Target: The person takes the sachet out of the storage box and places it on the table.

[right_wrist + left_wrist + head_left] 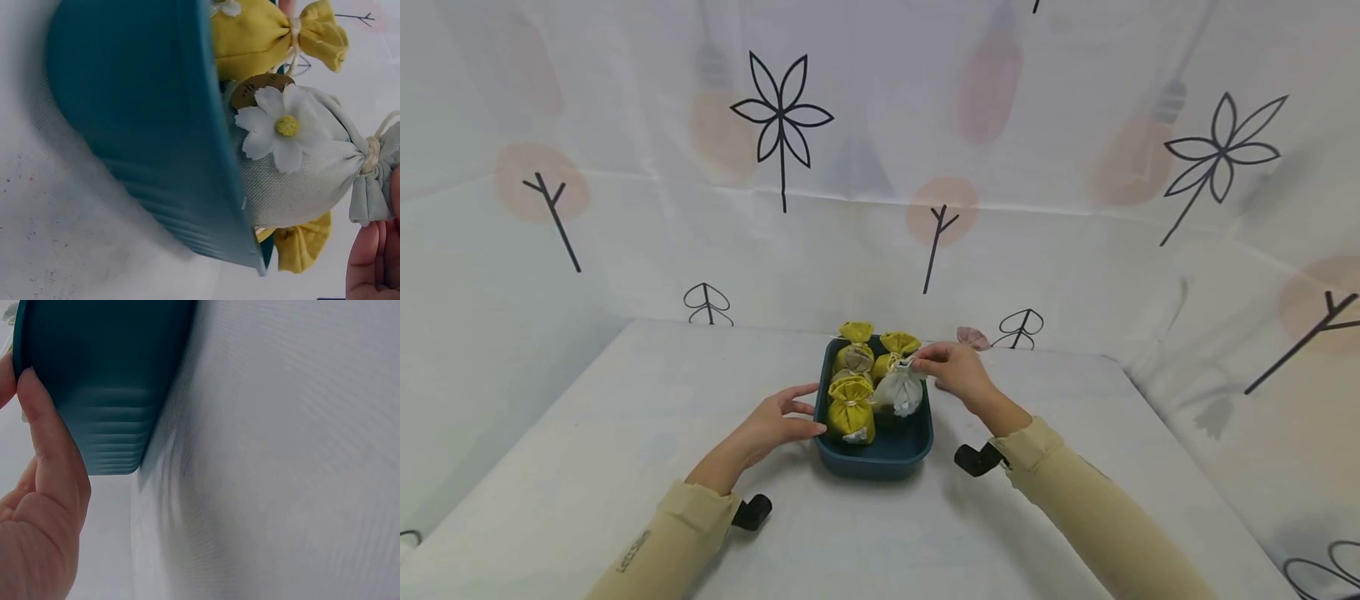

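My right hand (958, 372) pinches the gathered top of a pale grey-green drawstring sachet (300, 169). A white cloth flower with a yellow centre decorates that sachet, which overlaps the right side of a dark teal plastic basin (872, 468). Fairly straight, the fingers of my left hand (767, 427) touch the basin's left side, with the thumb at its rim in the left wrist view. Inside are yellow sachets, one at the front left (852, 417) and another at the back right (898, 342). A brownish sachet (854, 360) sits at the left, partly hidden.
The basin stands on a white-covered table (625, 450). Behind my right hand, a pink gathered sachet top (973, 337) shows near the table's back edge. White cloth with printed flowers (880, 125) hangs behind and at the sides. Each sleeve cuff has a black wrist mount (977, 459) beside it.
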### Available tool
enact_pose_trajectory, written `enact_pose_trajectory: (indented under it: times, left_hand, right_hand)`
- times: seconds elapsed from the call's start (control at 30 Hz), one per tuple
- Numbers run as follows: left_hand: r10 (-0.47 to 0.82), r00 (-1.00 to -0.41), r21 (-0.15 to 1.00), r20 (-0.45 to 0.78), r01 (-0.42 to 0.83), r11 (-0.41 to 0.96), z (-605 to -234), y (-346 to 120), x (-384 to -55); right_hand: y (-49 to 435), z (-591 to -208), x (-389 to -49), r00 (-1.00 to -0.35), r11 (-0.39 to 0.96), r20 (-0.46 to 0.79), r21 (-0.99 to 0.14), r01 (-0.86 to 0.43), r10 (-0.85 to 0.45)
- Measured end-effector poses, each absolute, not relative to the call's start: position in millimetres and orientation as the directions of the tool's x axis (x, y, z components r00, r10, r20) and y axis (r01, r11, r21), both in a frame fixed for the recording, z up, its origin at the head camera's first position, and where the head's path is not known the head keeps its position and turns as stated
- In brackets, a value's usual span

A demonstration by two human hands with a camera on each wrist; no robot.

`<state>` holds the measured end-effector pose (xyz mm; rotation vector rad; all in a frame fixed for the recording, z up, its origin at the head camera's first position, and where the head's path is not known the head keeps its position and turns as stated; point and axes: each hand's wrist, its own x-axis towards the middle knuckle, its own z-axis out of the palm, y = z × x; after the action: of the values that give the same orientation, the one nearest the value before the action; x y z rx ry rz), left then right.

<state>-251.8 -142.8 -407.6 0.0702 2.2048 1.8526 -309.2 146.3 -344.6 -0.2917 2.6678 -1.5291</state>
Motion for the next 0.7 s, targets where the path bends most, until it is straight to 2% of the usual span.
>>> enact_pose_trajectory:
  times: [0.4,0.7]
  left_hand:
    - [0.199,-0.965,0.975,-0.170,-0.135,0.178,-408,-142,-253]
    - [0.211,-0.963,0.975,-0.167,-0.129,0.180,-409,-144,-252]
  right_hand:
    - [153,-331,-294,-0.981,0.387,0.166,-0.902,-0.193,-0.103]
    - [161,-325,-281,-0.985,0.326,0.157,-0.929,-0.174,-0.076]
